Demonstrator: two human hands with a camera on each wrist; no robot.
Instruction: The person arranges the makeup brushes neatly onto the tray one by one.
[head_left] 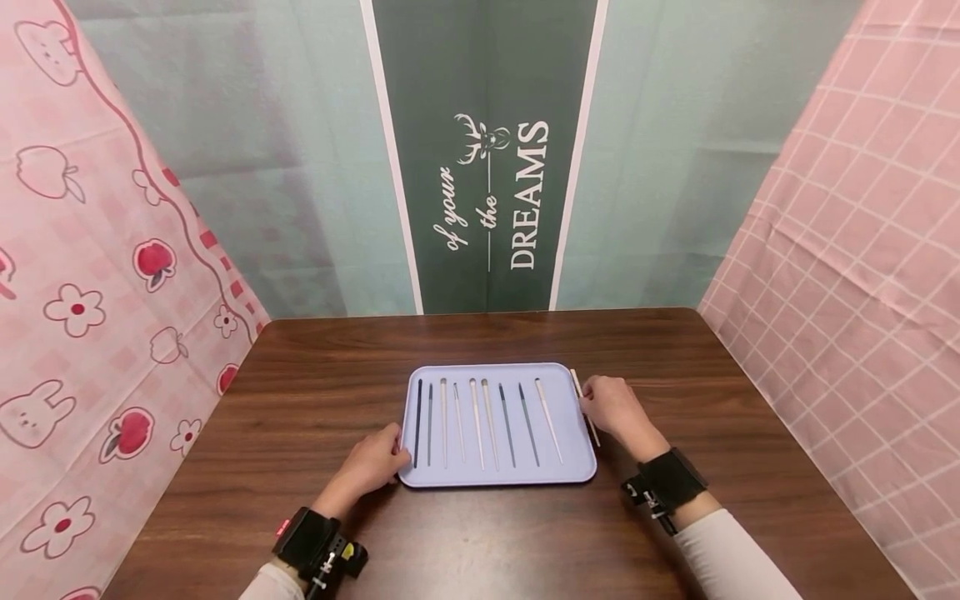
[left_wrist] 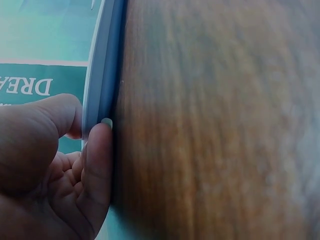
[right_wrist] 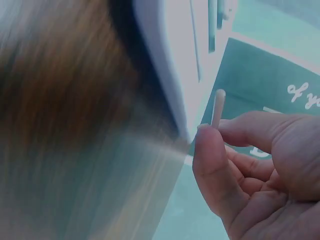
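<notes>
A pale lavender tray (head_left: 576, 468) lies on the table with several slim brushes (head_left: 491, 421) in a row, some with pale handles, others dark or grey-green. At its left edge, near the front corner, my left hand (head_left: 372, 460) grips the rim between thumb and fingers; the left wrist view shows the tray rim (left_wrist: 101, 65) between them. Just outside the right edge, my right hand (head_left: 615, 407) pinches a thin pale stick (head_left: 575, 380) between thumb and forefinger. One rounded end of the stick (right_wrist: 218, 106) stands out past the fingertips in the right wrist view.
The brown wood-grain table (head_left: 337, 358) surrounds the tray. Behind it hangs a green cloth (head_left: 480, 75) with white lettering. A pink patterned cloth (head_left: 97, 250) bounds the left side, and a pink checked one (head_left: 862, 250) the right.
</notes>
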